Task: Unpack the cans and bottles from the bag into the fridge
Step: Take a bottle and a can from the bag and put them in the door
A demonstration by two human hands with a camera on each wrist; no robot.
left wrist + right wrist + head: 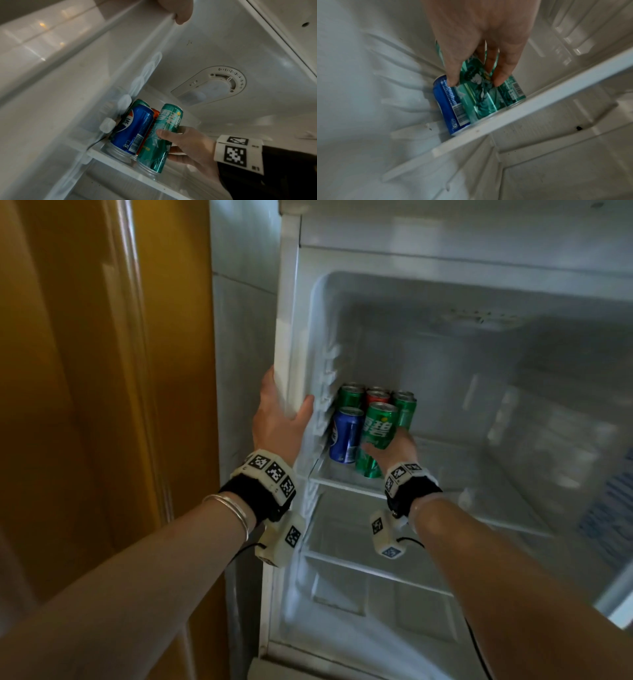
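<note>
My right hand (383,444) grips a green can (379,426) from the right side, low on the fridge's top glass shelf (346,485) near the front. The wrist views show thumb and fingers (500,79) curled round that green can (476,94), whose base sits at the shelf's front rim (539,105). A blue can (344,436) stands just left of it against the fridge's left wall. Behind them stand two green cans (351,396) and a red can (376,397). My left hand (286,414) grips the fridge's left wall edge (286,350). No bag is in view.
Right of the cans the top shelf is bare glass (479,470). Two lower shelves (376,571) sit beneath. A thermostat dial (228,79) is on the fridge ceiling. A yellow wooden door (102,371) stands to the left of the fridge.
</note>
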